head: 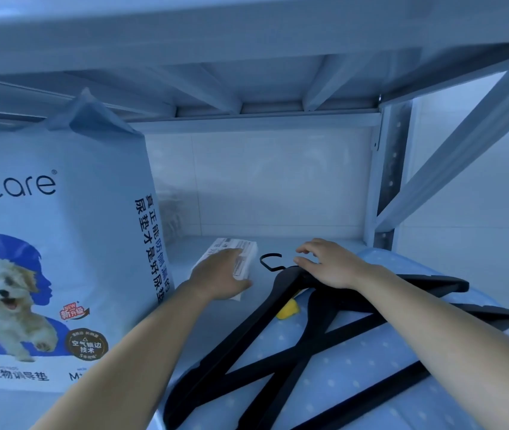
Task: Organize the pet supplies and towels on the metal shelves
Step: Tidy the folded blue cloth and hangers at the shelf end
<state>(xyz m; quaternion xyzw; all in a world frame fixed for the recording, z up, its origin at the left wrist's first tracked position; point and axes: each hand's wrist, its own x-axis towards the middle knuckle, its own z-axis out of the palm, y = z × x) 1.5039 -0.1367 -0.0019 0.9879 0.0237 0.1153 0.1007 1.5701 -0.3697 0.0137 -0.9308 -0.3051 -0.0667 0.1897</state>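
A large white bag of pet training pads [57, 252] with a puppy picture stands upright on the left of the metal shelf [278, 243]. My left hand [220, 274] grips a small white labelled packet [242, 252] lying on the shelf beside the bag. Black clothes hangers [278, 330] lie crossed on a blue dotted folded cloth [355, 367] at the right. My right hand [329, 265] rests on the top of the hangers near their hooks, fingers relaxed and slightly spread.
The shelf above [247, 41] hangs low overhead. A perforated upright post [391, 169] and a diagonal brace [464, 144] stand at the right. A white tiled wall [262, 181] closes the back. A small yellow object [289, 310] peeks out under the hangers.
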